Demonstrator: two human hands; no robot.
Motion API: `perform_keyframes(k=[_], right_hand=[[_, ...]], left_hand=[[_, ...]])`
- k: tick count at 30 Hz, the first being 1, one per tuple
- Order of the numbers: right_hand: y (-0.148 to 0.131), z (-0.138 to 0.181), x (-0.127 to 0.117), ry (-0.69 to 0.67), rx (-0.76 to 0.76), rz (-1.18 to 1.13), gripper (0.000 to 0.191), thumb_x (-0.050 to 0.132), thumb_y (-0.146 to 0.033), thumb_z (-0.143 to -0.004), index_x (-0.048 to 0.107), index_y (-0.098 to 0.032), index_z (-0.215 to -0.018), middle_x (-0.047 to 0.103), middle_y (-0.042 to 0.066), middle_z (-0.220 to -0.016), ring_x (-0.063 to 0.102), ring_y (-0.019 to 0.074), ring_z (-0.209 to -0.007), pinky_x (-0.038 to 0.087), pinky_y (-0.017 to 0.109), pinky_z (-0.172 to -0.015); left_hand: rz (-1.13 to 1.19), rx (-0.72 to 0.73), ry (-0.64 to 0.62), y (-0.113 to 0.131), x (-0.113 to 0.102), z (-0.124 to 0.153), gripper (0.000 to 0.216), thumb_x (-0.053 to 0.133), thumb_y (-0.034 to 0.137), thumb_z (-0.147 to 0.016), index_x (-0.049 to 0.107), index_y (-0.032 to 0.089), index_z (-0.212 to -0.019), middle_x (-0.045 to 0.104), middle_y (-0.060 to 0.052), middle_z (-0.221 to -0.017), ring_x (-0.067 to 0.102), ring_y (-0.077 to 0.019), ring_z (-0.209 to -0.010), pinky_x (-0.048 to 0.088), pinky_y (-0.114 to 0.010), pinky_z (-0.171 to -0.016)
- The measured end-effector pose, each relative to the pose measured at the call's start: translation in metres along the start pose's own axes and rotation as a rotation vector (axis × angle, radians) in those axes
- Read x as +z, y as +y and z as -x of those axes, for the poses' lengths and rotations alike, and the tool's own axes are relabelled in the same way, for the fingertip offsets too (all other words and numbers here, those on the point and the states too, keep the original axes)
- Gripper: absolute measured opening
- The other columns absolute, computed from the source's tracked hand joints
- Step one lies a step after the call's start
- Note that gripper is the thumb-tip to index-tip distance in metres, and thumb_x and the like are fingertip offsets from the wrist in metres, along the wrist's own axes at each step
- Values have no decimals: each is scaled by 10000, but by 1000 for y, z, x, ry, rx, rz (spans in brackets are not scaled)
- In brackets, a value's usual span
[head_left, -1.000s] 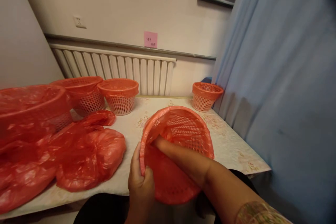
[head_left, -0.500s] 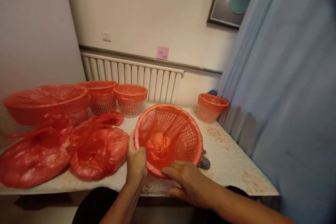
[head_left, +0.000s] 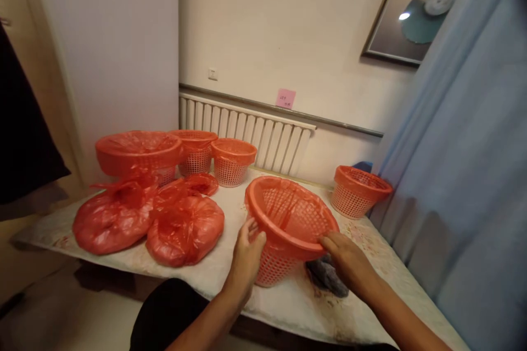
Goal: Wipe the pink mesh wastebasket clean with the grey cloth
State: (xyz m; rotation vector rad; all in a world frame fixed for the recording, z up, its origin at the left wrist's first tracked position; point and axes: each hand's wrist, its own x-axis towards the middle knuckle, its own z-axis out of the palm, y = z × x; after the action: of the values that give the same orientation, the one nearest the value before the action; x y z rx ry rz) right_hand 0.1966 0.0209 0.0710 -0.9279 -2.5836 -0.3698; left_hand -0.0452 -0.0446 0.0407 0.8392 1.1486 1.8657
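My left hand [head_left: 247, 249] and right hand [head_left: 345, 256] clasped the bag-lined basket [head_left: 288, 227] at nine and three o'clock, steadying it upright.

Warm, dim indoor light gives the whole frame an orange-yellow cast. A small bright glare spot sits on the glass of the framed picture [head_left: 411, 22] at upper right. Soft shadows lie on the table [head_left: 288, 307] under the lined basket [head_left: 284, 219] at centre. The blue curtain [head_left: 473, 175] along the right edge is smeared and out of focus, and the upper right corner darkens. Straight lines bow toward the edges; the far left is dark and soft
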Motion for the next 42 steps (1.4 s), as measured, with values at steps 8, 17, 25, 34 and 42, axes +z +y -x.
perform_keyframes(k=[8, 17, 25, 34, 42], right_hand=[[26, 17, 30, 179, -89, -83, 337, 377, -90, -833, 591, -182, -1076, 632, 115, -1100, 578, 233, -1060, 440, 440, -962], [-12, 13, -2, 20, -55, -115, 629, 561, -332, -858, 305, -225, -1422, 437, 119, -1416, 380, 280, -1325, 371, 494, -1057], [-96, -35, -12, 60, -43, -213, 249, 478, -350, -925, 543, -205, -1117, 671, 91, -1003, 641, 215, -885, 495, 331, -759], [-114, -42, 17, -3, -31, 51, 186, 426, -285, -941, 478, -219, -776, 585, 14, -692, 556, 187, -619, 332, 285, -587], [-110, -36, 19, 117, -42, 14, 272, 367, -333, -964, 473, -217, -743, 558, 11, -651, 512, 173, -592, 285, 289, -585]], left_hand=[[68, -122, 0, -9, -26, 15, 263, 582, 349, -810, 592, 139, -967, 649, -54, -839, 649, -171, -730, 506, -298, -702], [396, -338, 127, -9, -53, -1, 294, 480, 412, -904, 550, 138, -822, 624, -48, -699, 620, -136, -598, 509, -261, -601], [476, -408, 148, -5, -51, -15, 271, 472, 370, -919, 559, 149, -789, 641, -66, -716, 624, -139, -600, 500, -250, -584], [542, -423, 120, -2, -51, -25, 275, 518, 418, -892, 593, 155, -862, 664, -57, -764, 637, -139, -637, 523, -250, -619], [587, -496, -20, -3, -55, -35, 84, 587, 187, -846, 635, 132, -888, 695, -62, -774, 658, -154, -645, 536, -266, -622]])
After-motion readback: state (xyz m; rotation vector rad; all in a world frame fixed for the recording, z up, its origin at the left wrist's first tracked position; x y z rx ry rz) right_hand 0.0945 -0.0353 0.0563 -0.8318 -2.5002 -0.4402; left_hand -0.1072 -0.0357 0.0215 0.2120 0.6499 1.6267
